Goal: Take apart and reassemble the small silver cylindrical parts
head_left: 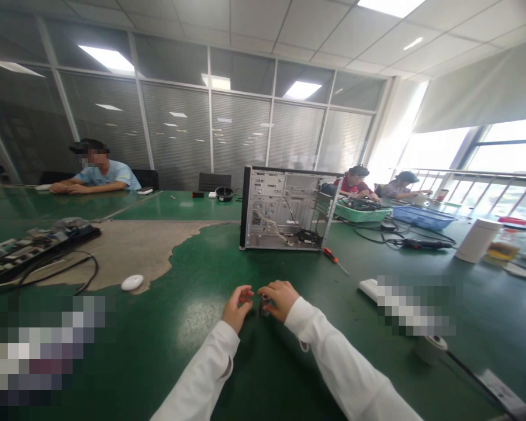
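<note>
My right hand (283, 297) has its fingers and thumb around a small dark metallic cylinder (263, 305), which stands upright on the green table (193, 351). Its exact kind is too small to make out. Just left of the cylinder is my left hand (238, 307), thumb and fingers curved apart, with nothing between them. Behind both hands stands an open computer case (284, 210) with loose cables inside. An orange-handled screwdriver (331, 255) lies by the case's front right corner.
Electronic parts with black cables (39, 242) lie at left, near a white round object (132, 283). At right are a white power strip (368, 286), a white cup (477, 240), a green basket (362, 217) and a blue basket (423, 218). Several people sit around the table.
</note>
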Tool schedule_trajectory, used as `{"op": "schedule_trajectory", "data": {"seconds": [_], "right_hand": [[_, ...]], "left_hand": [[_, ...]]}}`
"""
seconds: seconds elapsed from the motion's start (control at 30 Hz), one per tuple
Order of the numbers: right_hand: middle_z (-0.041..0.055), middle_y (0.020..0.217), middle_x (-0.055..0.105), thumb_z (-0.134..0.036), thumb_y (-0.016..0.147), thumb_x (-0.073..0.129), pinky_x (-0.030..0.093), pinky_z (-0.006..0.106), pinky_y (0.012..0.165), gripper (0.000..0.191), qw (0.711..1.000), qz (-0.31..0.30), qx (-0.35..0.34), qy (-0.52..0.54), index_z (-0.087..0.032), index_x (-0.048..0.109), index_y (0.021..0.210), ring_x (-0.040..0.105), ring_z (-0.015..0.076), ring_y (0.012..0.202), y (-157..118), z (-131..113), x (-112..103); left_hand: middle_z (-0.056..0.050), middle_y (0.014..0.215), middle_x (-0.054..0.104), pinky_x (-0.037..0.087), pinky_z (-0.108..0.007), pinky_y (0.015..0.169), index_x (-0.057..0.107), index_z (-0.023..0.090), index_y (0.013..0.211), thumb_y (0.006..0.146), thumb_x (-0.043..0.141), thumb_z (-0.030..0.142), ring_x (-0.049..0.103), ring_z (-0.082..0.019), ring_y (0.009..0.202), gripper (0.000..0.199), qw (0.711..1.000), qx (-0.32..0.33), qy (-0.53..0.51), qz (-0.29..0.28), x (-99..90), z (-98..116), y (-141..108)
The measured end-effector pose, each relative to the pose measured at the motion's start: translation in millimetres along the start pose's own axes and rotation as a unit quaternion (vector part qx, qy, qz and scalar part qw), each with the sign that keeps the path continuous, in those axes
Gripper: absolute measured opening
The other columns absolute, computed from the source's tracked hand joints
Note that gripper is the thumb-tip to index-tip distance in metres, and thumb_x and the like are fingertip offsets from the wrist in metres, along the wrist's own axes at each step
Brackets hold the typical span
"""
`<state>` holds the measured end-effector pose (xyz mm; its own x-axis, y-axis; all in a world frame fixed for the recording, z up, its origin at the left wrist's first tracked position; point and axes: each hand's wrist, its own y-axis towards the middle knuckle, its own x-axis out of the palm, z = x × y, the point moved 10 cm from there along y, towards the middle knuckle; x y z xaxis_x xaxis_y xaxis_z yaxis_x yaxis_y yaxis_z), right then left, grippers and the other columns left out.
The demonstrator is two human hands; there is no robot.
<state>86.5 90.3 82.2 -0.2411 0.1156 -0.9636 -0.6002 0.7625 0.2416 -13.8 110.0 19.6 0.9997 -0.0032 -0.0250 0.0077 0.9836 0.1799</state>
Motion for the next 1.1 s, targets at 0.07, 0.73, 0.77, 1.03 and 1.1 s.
{"op": "schedule_trajectory", "data": {"seconds": [0.07, 0.73, 0.77, 1.03, 1.1], "right_hand": [[0.0042, 0.093, 0.055, -0.026, 0.066, 0.052, 0.034, 0.034, 0.073, 0.044, 0.998, 0.04, -0.022, 0.049, -0.027, 0.042, 0.109, 0.046, 0.0206, 0.089, 6.1, -15.5, 6.0], [0.0053, 0.104, 0.048, -0.01, 0.064, 0.043, 0.041, 0.031, 0.079, 0.043, 0.94, 0.196, -0.014, 0.277, -0.022, 0.04, 0.106, 0.043, 0.0171, 0.098, -7.3, -7.2, 21.5], [0.0051, 0.104, 0.048, -0.01, 0.064, 0.044, 0.041, 0.03, 0.078, 0.044, 0.94, 0.193, -0.01, 0.281, -0.022, 0.04, 0.106, 0.044, 0.0168, 0.097, -6.4, -5.9, 23.1], [0.0019, 0.095, 0.053, -0.012, 0.063, 0.047, 0.043, 0.023, 0.063, 0.039, 0.925, 0.189, 0.033, 0.328, -0.024, 0.045, 0.1, 0.05, 0.0138, 0.083, -4.4, 4.4, 22.4], [0.0012, 0.092, 0.054, -0.013, 0.062, 0.049, 0.042, 0.022, 0.058, 0.038, 0.913, 0.192, 0.049, 0.356, -0.024, 0.045, 0.098, 0.051, 0.013, 0.078, -4.5, 8.3, 22.1]], "left_hand": [[-0.002, 0.082, 0.057, 0.043, -0.023, 0.058, 0.051, 0.017, 0.088, 0.056, 0.047, 0.007, 0.052, -0.013, 0.07, 0.034, 1.0, 0.017, 0.013, 0.019, -5.5, 3.6, 0.8], [-0.002, 0.079, 0.057, 0.042, -0.023, 0.061, 0.05, 0.015, 0.086, 0.051, 0.042, -0.001, 0.053, -0.013, 0.071, 0.039, 0.997, -0.004, 0.047, 0.062, -13.6, -1.4, 2.2], [-0.002, 0.079, 0.057, 0.042, -0.024, 0.062, 0.05, 0.015, 0.086, 0.051, 0.042, -0.001, 0.053, -0.012, 0.07, 0.039, 0.997, -0.004, 0.045, 0.065, -14.5, -1.6, 2.5], [-0.002, 0.078, 0.056, 0.043, -0.026, 0.065, 0.047, 0.014, 0.088, 0.049, 0.038, -0.003, 0.055, -0.012, 0.068, 0.044, 0.998, -0.013, 0.009, 0.058, -15.8, -7.7, 4.9], [-0.003, 0.08, 0.055, 0.043, -0.026, 0.066, 0.047, 0.014, 0.09, 0.048, 0.037, -0.004, 0.056, -0.012, 0.07, 0.046, 0.999, -0.012, 0.001, 0.042, -12.4, -6.9, 4.8]]}}
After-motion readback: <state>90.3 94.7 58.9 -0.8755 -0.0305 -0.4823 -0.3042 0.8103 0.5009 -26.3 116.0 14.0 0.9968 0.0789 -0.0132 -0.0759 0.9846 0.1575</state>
